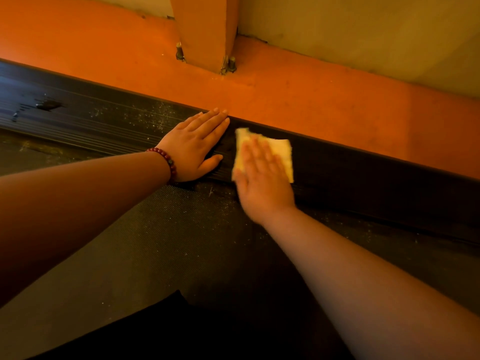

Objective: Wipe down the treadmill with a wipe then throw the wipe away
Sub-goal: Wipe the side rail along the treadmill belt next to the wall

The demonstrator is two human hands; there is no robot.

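Where a broad orange floor (311,100) runs diagonally across the upper part of the view, a black treadmill (389,255) lies just below it, taking up most of the lower frame. Its dark, finely textured running belt (166,242) carries scattered pale specks. Between belt and floor runs a long ribbed black side rail (376,178), dusty towards the left, with a small shiny wet patch (48,104) near its left end. A dull beige wall (363,29) rises behind the floor, and a square orange post (205,29) stands on the floor against it. Dark fabric (181,333) fills the bottom edge.

Two bare forearms reach in from below. The left hand (196,146) lies flat, palm down, on the rail, its fingers straight and close together, with their tips at the rail's far edge. The right hand (262,183), blurred, sits just beside it, also palm down with fingers straight and slightly spread, pressing a pale yellow, roughly square wipe (281,152) against the rail. The wipe shows beyond the fingertips and on both sides of the hand. A bracelet of dark red beads (166,159) circles the left wrist. Small metal bolts (228,64) sit at the post's foot.
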